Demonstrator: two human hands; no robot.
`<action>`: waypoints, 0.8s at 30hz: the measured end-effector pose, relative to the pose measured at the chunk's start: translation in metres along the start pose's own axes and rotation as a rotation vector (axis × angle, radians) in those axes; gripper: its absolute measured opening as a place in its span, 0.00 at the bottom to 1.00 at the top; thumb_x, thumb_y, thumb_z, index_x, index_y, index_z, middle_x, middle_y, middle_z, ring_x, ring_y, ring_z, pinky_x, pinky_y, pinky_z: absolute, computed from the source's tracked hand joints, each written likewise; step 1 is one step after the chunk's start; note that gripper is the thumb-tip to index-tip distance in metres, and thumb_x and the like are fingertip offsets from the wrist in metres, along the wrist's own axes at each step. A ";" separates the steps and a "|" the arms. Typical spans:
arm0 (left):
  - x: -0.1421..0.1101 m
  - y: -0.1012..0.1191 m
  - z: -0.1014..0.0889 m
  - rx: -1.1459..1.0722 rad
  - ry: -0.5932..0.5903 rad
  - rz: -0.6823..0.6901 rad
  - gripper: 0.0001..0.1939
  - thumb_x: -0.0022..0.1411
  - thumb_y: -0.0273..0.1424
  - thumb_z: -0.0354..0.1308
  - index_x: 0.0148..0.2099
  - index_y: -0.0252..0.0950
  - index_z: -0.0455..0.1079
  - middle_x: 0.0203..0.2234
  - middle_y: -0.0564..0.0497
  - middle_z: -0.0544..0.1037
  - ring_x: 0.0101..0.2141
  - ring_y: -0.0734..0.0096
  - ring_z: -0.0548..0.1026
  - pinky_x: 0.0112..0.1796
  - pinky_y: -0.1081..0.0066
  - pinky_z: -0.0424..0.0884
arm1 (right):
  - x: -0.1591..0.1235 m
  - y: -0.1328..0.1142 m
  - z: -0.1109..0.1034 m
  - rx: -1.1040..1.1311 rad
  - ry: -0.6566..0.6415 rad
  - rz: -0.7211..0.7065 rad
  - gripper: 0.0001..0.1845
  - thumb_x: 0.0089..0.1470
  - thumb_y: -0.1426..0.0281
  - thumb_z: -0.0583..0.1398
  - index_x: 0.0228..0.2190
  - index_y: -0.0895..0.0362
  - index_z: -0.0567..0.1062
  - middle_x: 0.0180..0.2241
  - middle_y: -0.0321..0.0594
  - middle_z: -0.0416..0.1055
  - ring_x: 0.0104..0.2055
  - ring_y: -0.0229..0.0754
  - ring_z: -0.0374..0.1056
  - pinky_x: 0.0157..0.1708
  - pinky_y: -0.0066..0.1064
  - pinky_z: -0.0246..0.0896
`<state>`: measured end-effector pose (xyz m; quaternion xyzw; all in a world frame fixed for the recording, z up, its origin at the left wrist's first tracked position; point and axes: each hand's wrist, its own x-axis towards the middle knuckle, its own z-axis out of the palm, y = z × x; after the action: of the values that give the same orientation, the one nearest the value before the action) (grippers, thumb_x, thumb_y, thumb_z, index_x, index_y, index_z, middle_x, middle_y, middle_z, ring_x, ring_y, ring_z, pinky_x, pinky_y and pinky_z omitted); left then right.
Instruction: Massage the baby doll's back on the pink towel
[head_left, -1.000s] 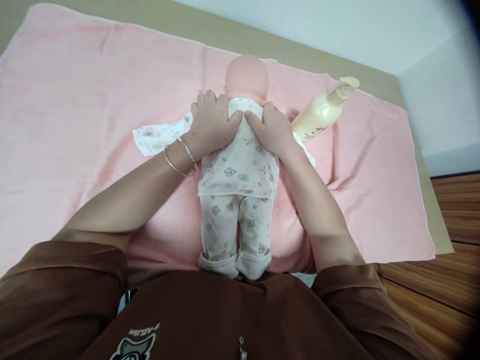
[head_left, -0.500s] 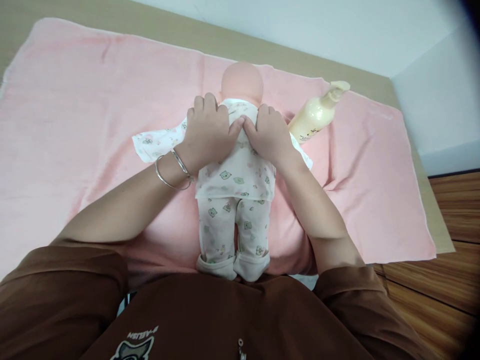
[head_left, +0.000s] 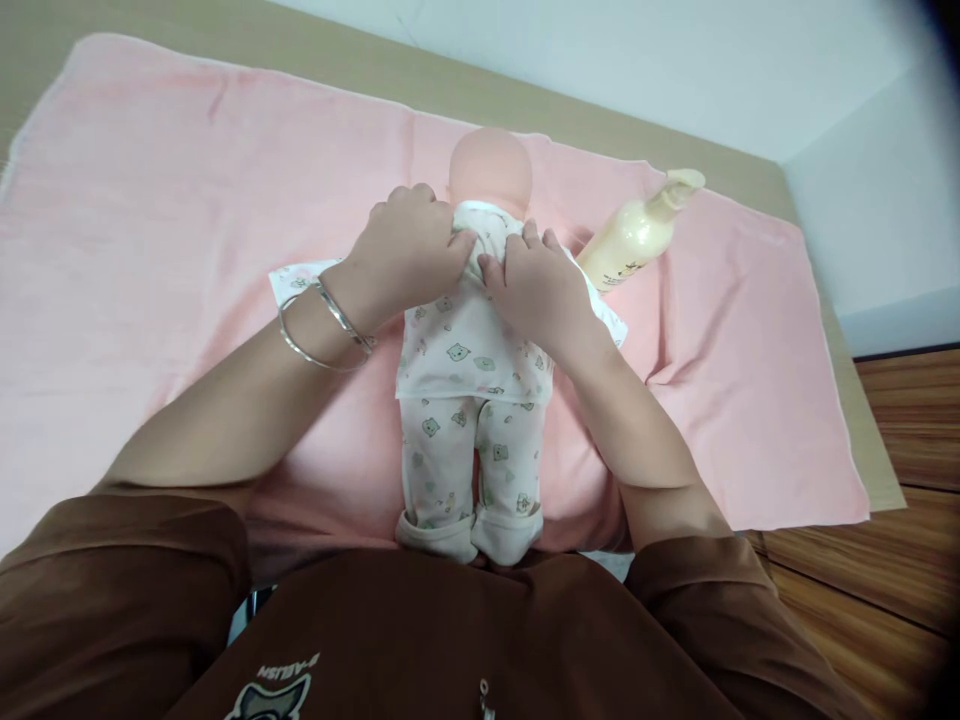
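A doll (head_left: 491, 172) lies with the back of its bald head upward and its feet towards me. It wears a white shirt (head_left: 472, 350) and matching trousers (head_left: 439, 455), both printed with small bears. My left hand (head_left: 411, 245) is closed at the doll's left-side shoulder, thumb resting on the shirt near the collar; its curled fingertips are hidden. My right hand (head_left: 544, 285) lies on the upper back at the other side, fingers spread and slightly bent on the cloth. Wrinkles show in the shirt between both thumbs. The sleeves stretch out sideways.
Beneath the doll a pink blanket (head_left: 187, 180) covers most of the table (head_left: 600, 125). A pale yellow pump bottle (head_left: 628, 235) lies tilted beside the right sleeve. A white wall (head_left: 675, 60) rises behind; wood flooring (head_left: 900, 560) shows at right.
My left hand has shifted slightly left and its thumb has drawn away from the other. The right hand's fingers have moved from the shoulder onto the upper back, lower and more spread.
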<state>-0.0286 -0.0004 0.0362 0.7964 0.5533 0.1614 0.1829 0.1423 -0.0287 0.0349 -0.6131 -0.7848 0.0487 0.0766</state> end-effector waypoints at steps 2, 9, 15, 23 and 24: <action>-0.008 0.013 -0.006 0.093 -0.001 -0.034 0.17 0.79 0.39 0.49 0.46 0.32 0.73 0.46 0.38 0.74 0.54 0.43 0.69 0.59 0.49 0.64 | 0.003 0.004 -0.003 0.020 0.017 -0.007 0.25 0.74 0.61 0.49 0.53 0.71 0.71 0.64 0.65 0.63 0.69 0.70 0.56 0.66 0.58 0.56; -0.003 0.008 0.012 0.182 0.080 -0.031 0.19 0.79 0.40 0.47 0.51 0.32 0.73 0.52 0.37 0.72 0.54 0.44 0.70 0.53 0.52 0.68 | 0.016 0.019 -0.006 0.201 -0.003 0.061 0.23 0.73 0.58 0.48 0.51 0.63 0.70 0.49 0.55 0.76 0.53 0.61 0.73 0.53 0.52 0.70; 0.018 -0.016 0.023 0.010 0.059 -0.073 0.30 0.79 0.53 0.40 0.50 0.35 0.72 0.47 0.41 0.76 0.52 0.48 0.70 0.53 0.53 0.66 | -0.008 -0.012 0.000 0.048 0.028 -0.009 0.24 0.72 0.66 0.50 0.60 0.71 0.64 0.68 0.65 0.56 0.73 0.68 0.48 0.70 0.59 0.49; -0.012 0.017 0.013 0.194 0.103 0.042 0.14 0.77 0.38 0.48 0.51 0.36 0.71 0.50 0.37 0.73 0.53 0.42 0.71 0.53 0.50 0.68 | 0.019 0.018 0.000 0.053 -0.045 0.016 0.30 0.75 0.56 0.45 0.58 0.69 0.68 0.63 0.61 0.65 0.66 0.66 0.61 0.65 0.56 0.59; -0.015 0.018 0.014 0.171 0.119 0.071 0.14 0.77 0.40 0.48 0.50 0.37 0.71 0.48 0.38 0.73 0.53 0.42 0.71 0.53 0.50 0.68 | 0.021 0.021 0.001 0.046 -0.041 0.012 0.30 0.75 0.56 0.45 0.58 0.68 0.68 0.62 0.60 0.67 0.64 0.65 0.63 0.63 0.55 0.60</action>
<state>-0.0118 -0.0216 0.0317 0.8172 0.5465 0.1670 0.0751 0.1569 -0.0032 0.0319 -0.6146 -0.7813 0.0795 0.0744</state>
